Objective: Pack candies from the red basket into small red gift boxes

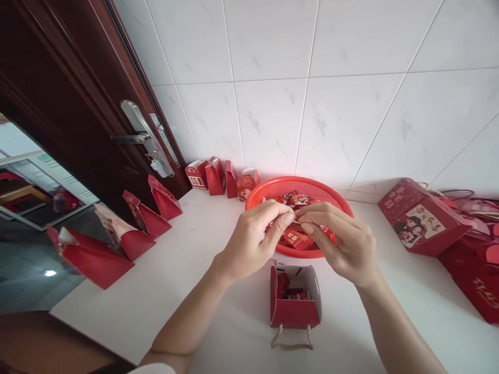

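My left hand (pixel 255 234) and my right hand (pixel 341 239) meet fingertip to fingertip above a red plastic basket (pixel 339 200). Both hands are pinched around something small and pale that I cannot make out. Red wrapped packets (pixel 295 240) lie inside the basket, partly hidden by my hands. Below the basket, on the white table, stands an open red box (pixel 295 314) with rope handles and a few red packets (pixel 298 294) inside.
Several small red boxes (pixel 215 176) line the tiled wall; more red boxes (pixel 97 257) stand along the table's left edge. A larger red box (pixel 424 218) and red bags (pixel 473 270) are at the right. A dark door (pixel 89 78) is at the upper left.
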`<action>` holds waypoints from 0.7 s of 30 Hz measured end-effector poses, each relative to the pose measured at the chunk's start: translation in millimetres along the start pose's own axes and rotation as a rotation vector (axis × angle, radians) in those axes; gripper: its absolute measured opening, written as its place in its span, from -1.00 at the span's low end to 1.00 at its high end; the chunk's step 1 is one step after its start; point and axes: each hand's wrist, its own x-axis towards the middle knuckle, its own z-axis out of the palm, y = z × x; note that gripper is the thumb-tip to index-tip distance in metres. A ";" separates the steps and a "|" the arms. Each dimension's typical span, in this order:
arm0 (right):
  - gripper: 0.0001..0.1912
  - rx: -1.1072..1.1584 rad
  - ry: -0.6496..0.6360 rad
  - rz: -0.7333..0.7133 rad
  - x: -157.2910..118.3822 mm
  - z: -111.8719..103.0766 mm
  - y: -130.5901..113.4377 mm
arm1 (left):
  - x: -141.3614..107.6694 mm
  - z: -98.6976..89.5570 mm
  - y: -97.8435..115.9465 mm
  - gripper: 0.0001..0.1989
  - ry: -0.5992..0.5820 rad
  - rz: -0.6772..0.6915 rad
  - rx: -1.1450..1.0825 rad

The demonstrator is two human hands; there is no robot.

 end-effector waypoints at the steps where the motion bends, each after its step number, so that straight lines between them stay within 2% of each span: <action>1: -0.77 -0.005 -0.002 -0.021 0.0 -0.3 1.2 | -0.2 0.9 -0.4 -0.80 0.006 0.010 0.010; 6: -0.77 0.008 -0.037 -0.054 0.4 -4.2 2.6 | -0.8 4.1 -0.3 -0.81 0.019 0.048 0.019; 10: -0.78 0.020 -0.117 -0.061 0.0 2.6 1.3 | -0.4 -1.6 0.4 -0.77 0.130 -0.018 -0.053; 12: -0.78 0.014 -0.069 -0.026 0.0 8.9 1.0 | -0.5 -4.8 1.5 -0.76 0.146 -0.075 -0.118; 17: -0.82 -0.030 0.156 0.127 1.5 15.3 -1.0 | -1.0 -0.7 4.2 -0.87 0.104 -0.181 -0.181; 21: -0.81 -0.065 0.169 0.105 1.2 12.8 -2.1 | 1.4 6.1 1.9 -0.81 0.030 -0.327 -0.419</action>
